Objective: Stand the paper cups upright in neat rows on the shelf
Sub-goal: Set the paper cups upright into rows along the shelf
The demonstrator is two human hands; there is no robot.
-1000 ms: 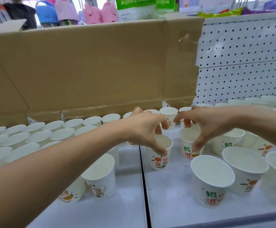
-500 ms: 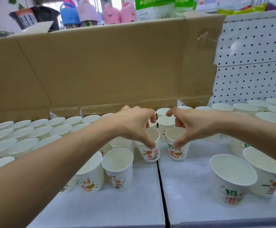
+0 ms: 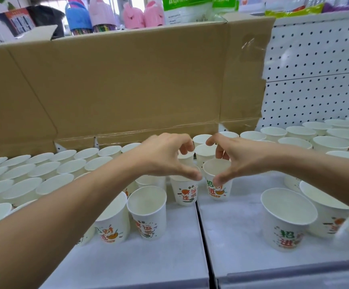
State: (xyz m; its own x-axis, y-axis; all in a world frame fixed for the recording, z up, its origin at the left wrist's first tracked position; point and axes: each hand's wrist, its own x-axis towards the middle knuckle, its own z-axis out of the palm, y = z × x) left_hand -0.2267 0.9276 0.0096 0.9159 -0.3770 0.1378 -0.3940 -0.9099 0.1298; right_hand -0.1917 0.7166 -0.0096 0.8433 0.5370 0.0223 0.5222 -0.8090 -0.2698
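Many white paper cups with orange and green print stand upright on the white shelf. My left hand grips the rim of one cup from above, thumb on its near side. My right hand grips the rim of the neighbouring cup the same way. The two cups stand side by side at the seam between the shelf panels. Neat rows of cups fill the left part of the shelf, and more rows run along the back right.
A large flattened cardboard sheet leans against the back. White pegboard is at the right. Loose cups stand in front: two at centre left and larger-looking ones at right. Bottles and bags sit on top behind the cardboard.
Both hands have slid their two cups leftward and slightly back along the shelf, bringing them close together by the seam. The view has shifted with them.
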